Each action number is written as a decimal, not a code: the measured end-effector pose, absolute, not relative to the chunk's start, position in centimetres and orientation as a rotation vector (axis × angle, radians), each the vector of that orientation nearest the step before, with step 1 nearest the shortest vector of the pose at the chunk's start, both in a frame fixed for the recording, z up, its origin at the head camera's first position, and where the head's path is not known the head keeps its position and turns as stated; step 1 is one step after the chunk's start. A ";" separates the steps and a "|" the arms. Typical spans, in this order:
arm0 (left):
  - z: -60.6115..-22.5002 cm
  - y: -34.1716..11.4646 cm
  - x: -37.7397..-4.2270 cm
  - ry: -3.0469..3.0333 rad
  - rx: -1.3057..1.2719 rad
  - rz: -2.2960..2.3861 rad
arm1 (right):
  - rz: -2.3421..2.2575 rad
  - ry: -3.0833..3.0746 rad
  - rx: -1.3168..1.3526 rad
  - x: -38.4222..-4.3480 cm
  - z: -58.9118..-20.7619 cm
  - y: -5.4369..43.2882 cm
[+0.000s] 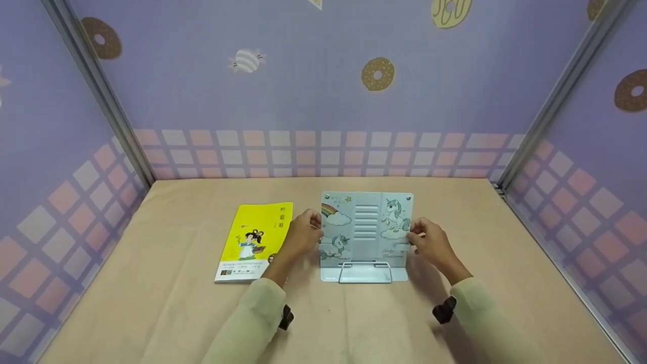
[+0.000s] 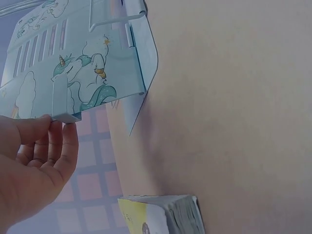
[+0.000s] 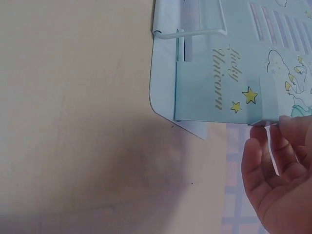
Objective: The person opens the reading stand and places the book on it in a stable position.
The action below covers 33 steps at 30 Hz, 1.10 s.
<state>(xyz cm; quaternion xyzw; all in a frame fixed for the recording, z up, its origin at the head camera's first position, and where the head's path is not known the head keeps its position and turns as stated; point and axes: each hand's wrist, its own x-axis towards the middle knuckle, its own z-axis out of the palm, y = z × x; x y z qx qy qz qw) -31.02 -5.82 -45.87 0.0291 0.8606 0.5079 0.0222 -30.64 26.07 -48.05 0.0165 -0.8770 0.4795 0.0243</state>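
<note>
A light blue book stand (image 1: 366,247) printed with unicorns, clouds and a rainbow stands upright on the table, with slots down its middle and a wire page holder (image 1: 365,273) at its foot. My left hand (image 1: 305,232) pinches its left edge between thumb and fingers, at a small folded tab (image 2: 61,100) seen in the left wrist view. On the opposite edge, my right hand (image 1: 429,241) pinches the stand the same way, close to the "Lucky Unicorn" lettering (image 3: 224,80). To the left lies a yellow book (image 1: 258,237) with a cartoon figure on its cover, partly behind my left forearm.
The table (image 1: 177,253) has a pale peach cover. Purple panels (image 1: 313,101) with doughnut prints and a pink and white checked band enclose it at the back and both sides, joined by metal corner posts (image 1: 561,96).
</note>
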 end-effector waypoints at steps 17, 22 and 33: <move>-45.7 -4.9 -31.8 2.808 0.167 1.576 | 1.465 -2.714 0.129 -28.4 -48.0 26.7; -45.8 -4.9 -32.8 2.883 0.113 1.577 | 1.516 -2.691 0.206 -26.8 -48.4 25.7; -45.2 -3.7 -33.0 2.934 0.113 1.606 | 1.655 -2.665 0.387 -23.8 -49.1 24.5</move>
